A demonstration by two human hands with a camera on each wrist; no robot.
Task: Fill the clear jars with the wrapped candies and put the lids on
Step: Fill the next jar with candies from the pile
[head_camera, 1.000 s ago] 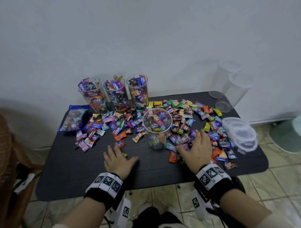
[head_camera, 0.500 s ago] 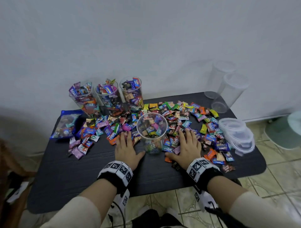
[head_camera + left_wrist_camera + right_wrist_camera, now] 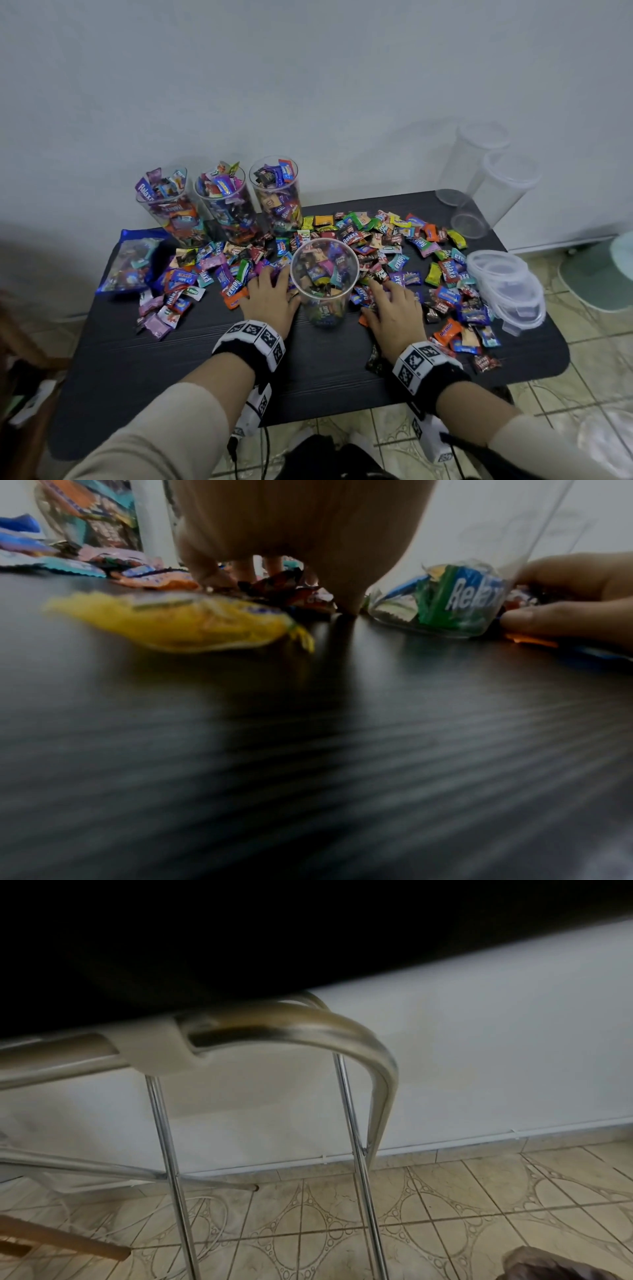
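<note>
Candies in bright crinkled wrappers (image 3: pixel 373 236) are lying spread over the far and right part of the black wood-grain surface (image 3: pixel 171 370), and they are banking up on both sides of the clear plastic jar (image 3: pixel 323 274) standing upright near the middle, partly filled. The left hand (image 3: pixel 270 296) is resting palm down just left of the jar, its fingers (image 3: pixel 265 274) stretched flat onto the wrappers there and gripping nothing. The right hand (image 3: pixel 394 310) is lying the same way just right of the jar, fingers (image 3: pixel 378 287) straight and pointing far-left over the candies, also holding nothing. So the jar is sitting between the two hands, with loose candies directly under and beyond both sets of fingertips; the mouth is opening upward, above the hands. Judging from this, either hand is equally near, and a scoop would need to be lifting up and inward over the rim. Three full clear jars (image 3: pixel 222 205) are standing at the far left, unlidded; stacked translucent lids (image 3: pixel 507 291) are waiting at the right edge.
</note>
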